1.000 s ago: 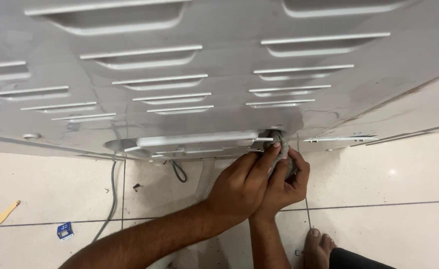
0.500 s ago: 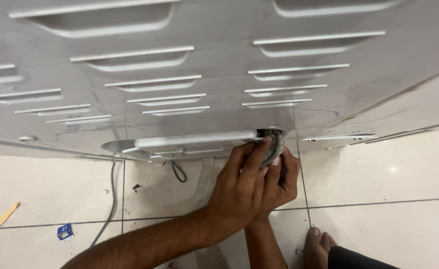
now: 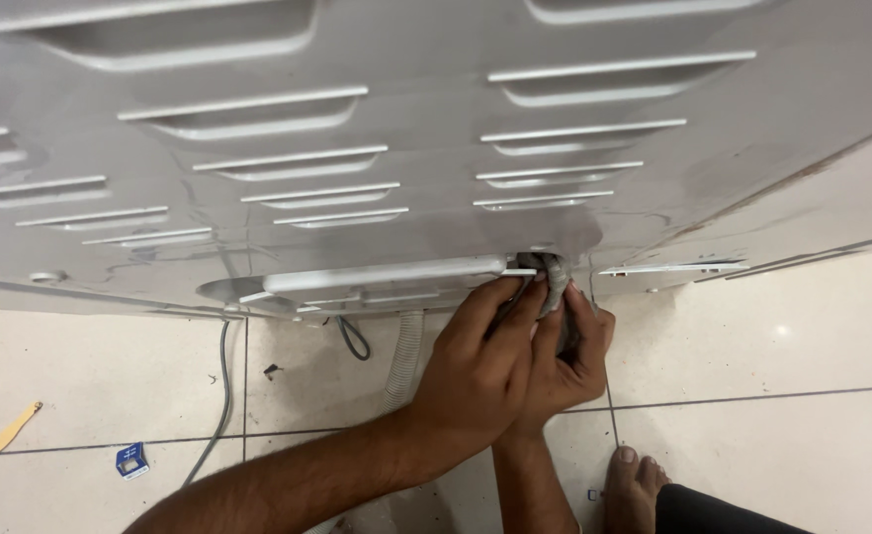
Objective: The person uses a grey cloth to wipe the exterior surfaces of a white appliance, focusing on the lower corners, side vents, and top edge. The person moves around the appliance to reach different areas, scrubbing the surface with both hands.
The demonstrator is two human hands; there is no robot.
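The white back panel (image 3: 436,59) of a large appliance, ribbed with louvre slots, fills the upper view. At its lower edge a grey hose end (image 3: 555,269) sticks out beside a flat white bracket (image 3: 387,275). My left hand (image 3: 476,371) reaches in from the lower left, and its fingers pinch the hose end from the left. My right hand (image 3: 579,356) lies partly under the left hand, with fingers wrapped on the hose end from the right. The hose below the fingers is hidden.
A corrugated pale drain hose (image 3: 406,356), a grey cable (image 3: 223,386) and a black cable loop (image 3: 353,341) hang down onto the tiled floor (image 3: 772,445). A yellow stick (image 3: 13,428) and a small blue packet (image 3: 131,460) lie at left. My bare foot (image 3: 634,485) is at bottom right.
My left hand has slid up and over the right hand, with its fingers now at the hose end. Both hands stay at the panel's lower edge.
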